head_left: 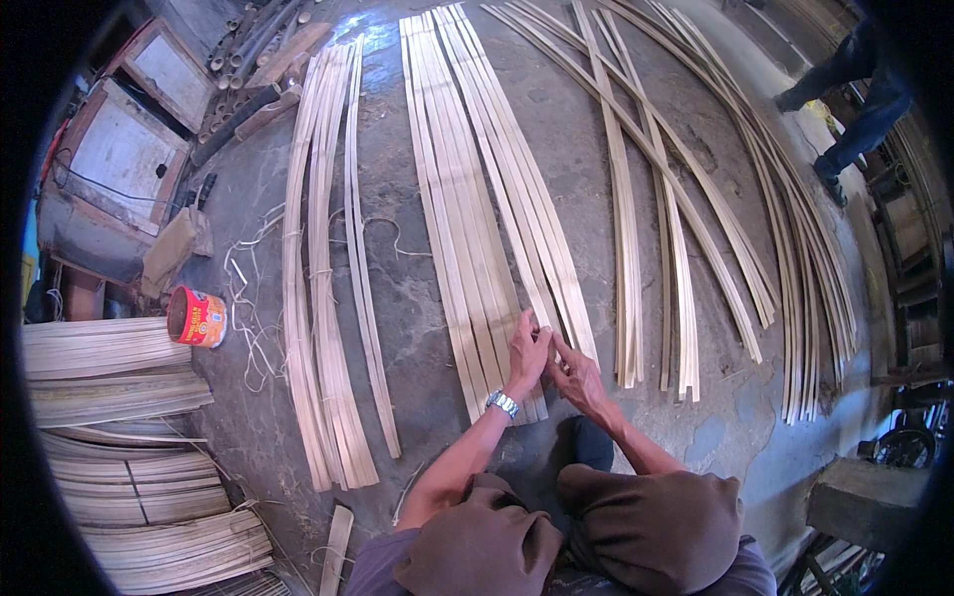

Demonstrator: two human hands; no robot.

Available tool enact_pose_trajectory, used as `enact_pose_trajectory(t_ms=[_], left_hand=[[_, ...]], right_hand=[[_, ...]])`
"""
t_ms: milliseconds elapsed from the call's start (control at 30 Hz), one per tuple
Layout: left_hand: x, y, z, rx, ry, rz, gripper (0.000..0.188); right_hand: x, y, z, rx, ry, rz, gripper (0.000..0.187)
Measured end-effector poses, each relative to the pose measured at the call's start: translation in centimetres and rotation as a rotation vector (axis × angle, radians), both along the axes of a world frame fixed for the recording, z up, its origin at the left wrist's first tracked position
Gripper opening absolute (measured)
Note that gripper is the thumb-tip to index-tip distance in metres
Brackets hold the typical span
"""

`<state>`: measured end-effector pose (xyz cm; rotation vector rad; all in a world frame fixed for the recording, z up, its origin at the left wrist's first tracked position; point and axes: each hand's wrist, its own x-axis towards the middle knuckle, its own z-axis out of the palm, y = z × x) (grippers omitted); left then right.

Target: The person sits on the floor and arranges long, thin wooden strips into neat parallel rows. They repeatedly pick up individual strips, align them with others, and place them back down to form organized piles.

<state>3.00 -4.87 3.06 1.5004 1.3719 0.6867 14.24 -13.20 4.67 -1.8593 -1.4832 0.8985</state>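
Observation:
Long, pale bamboo strips (452, 214) lie side by side on the floor in front of me, with a narrow gap between this group and a second group (517, 184) just to its right. My left hand (530, 355), a metal watch on its wrist, is bent over the near end of the right group. Its fingers are closed on a strip there. Close against it, my right hand (576, 382) has its thumb and fingers closed at the same strip end. The fingertips partly cover the strip between the two hands.
Bundled strips (323, 298) lie to the left; crossed strips (646, 199) and darker ones (785, 248) to the right. A red tub (197, 318) stands near stacked slats (124, 402). Another person's legs (860, 109) are at the far right, and a concrete block (870, 502) is near right.

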Motion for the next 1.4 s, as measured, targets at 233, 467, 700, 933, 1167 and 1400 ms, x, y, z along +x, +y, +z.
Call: enact_pose_trajectory(t_ms=[233,467,700,933,1167,1400], left_hand=[[-1.1,1.0,-0.7,0.099,0.082,-0.086,0.046],[-1.8,0.2,-0.1,0.281,0.197,-0.100,0.036],[-4.2,1.4,0.4,0.479,0.352,0.013,0.037],[-10.2,3.5,-0.9,0.295,0.611,0.314,0.050],[-10.4,4.6,0.0,0.213,0.711,0.262,0.050],[-12.2,6.6,-2.1,0.037,0.483,0.290,0.031]], right_hand=[[0.6,0.6,-1.1,0.038,-0.078,0.070,0.059],[-0.3,-0.2,-0.5,-0.021,0.046,-0.004,0.056],[-1.4,-0.4,1.4,0.190,0.085,-0.190,0.045],[-4.3,-1.8,-0.1,0.350,0.206,-0.153,0.046],[-8.3,-0.3,0.1,0.126,0.538,-0.136,0.050],[-10.9,0.0,2.5,-0.142,0.557,-0.098,0.052]])
